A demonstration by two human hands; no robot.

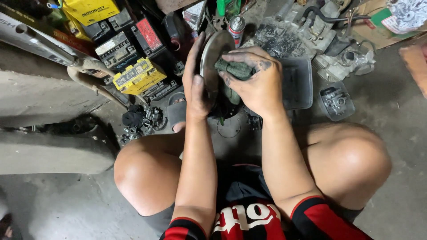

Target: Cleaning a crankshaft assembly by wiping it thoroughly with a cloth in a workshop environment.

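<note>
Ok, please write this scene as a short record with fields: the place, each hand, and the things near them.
place: concrete floor, person squatting
left hand: grips the edge of a round metal disc, held upright
right hand: presses a dark green rag on the disc
nearby: yellow batteries, spray can, grey plastic tray, engine parts

Motorcycle repair workshop floor

Old vehicle batteries (pixel 133 66) piled at 11 o'clock, greasy engine parts (pixel 324 40) at 1 o'clock, stained concrete floor (pixel 400 133).
</note>
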